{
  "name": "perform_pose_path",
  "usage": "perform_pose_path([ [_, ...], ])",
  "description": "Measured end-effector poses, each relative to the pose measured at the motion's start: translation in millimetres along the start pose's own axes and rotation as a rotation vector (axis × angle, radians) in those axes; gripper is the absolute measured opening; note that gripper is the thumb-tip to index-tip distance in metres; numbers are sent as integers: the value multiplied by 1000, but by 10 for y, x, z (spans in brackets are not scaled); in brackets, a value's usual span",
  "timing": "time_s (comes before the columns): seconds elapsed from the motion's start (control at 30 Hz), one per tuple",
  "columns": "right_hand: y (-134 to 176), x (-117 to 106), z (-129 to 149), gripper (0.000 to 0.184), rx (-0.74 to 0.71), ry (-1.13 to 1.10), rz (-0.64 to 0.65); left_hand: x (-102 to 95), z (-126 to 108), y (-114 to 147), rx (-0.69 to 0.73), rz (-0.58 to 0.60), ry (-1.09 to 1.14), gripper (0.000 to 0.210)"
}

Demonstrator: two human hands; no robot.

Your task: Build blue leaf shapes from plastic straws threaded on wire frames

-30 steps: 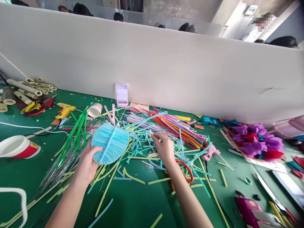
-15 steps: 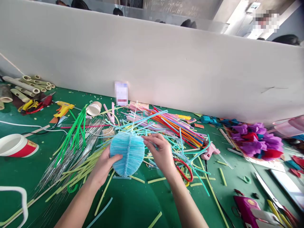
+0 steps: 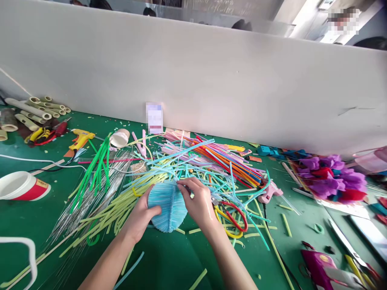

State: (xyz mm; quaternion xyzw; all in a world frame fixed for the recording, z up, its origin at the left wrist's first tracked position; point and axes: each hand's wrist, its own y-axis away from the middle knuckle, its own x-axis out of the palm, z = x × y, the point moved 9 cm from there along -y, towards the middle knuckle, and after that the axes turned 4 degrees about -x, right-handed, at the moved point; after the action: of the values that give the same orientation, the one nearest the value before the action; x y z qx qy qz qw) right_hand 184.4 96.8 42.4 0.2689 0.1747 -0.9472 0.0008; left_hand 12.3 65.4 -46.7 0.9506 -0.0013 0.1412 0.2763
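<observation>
A rounded blue leaf made of pipe cleaners (image 3: 165, 211), with a raised midrib, is held upright over the table. My left hand (image 3: 142, 215) grips its left edge, thumb lying across the front and the other fingers hidden behind. At the top of the midrib, the fingertips of my right hand (image 3: 198, 201) pinch the leaf's upper edge. A thin pale stem (image 3: 180, 155) rises from that spot. Behind the leaf lie loose pale-green pipe cleaners (image 3: 117, 209) and a tangle of light-blue ones (image 3: 208, 181).
Red-handled scissors (image 3: 237, 215) lie right of my right hand. A pink glue gun (image 3: 270, 191), purple flowers (image 3: 329, 177) and large scissors (image 3: 347, 245) are farther right. On the left are a paper cup (image 3: 24, 186), silver wires (image 3: 81, 205) and a yellow glue gun (image 3: 81, 139).
The leaf and both hands have moved down and slightly right. My right fingertips have shifted from the leaf's upper right edge to the top of its midrib.
</observation>
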Motion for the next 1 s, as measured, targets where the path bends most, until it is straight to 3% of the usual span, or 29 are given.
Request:
perform_pose_path([
  [0.17, 57, 19, 30, 15, 25, -32, 27, 87, -62, 39, 33, 45, -1, 43],
  [0.33, 76, 14, 77, 12, 23, -32, 43, 116, -191, 18, 150, 3, -178, 35],
  [0.6, 153, -117, -87, 12, 154, -25, 98, -3, -183, -49, 206, -117, -129, 35],
  [1.0, 217, -339, -247, 16, 191, -15, 137, 13, -197, -26, 233, -131, -185, 39],
])
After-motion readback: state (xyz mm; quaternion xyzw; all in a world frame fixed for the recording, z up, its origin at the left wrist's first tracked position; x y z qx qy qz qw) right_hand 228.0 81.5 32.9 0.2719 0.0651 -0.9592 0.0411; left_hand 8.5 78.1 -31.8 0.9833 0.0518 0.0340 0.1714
